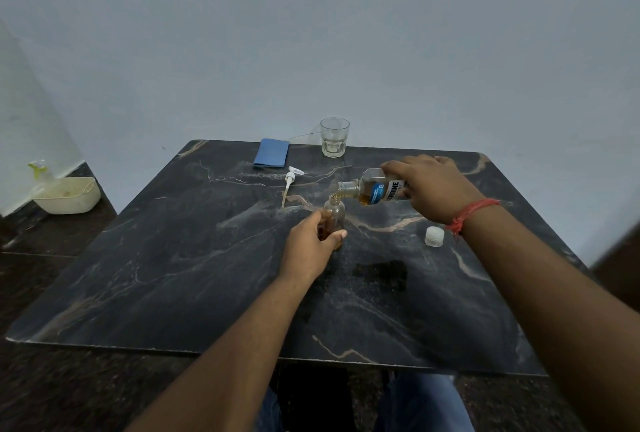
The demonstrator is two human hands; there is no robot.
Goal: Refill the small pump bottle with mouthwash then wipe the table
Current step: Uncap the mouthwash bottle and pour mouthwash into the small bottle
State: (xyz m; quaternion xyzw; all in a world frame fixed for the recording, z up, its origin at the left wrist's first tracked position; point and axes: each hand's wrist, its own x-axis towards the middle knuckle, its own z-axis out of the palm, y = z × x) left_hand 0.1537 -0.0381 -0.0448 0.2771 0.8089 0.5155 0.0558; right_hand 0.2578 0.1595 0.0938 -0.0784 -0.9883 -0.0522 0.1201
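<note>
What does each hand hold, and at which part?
The left hand grips the small pump bottle at its lower body. The right hand holds the tilted mouthwash bottle by its base end.

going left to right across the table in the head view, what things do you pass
blue cloth → pump head → small pump bottle held by the left hand → mouthwash bottle tipped in the right hand

The glass and white cap overlap these in order, so they are left out.
</note>
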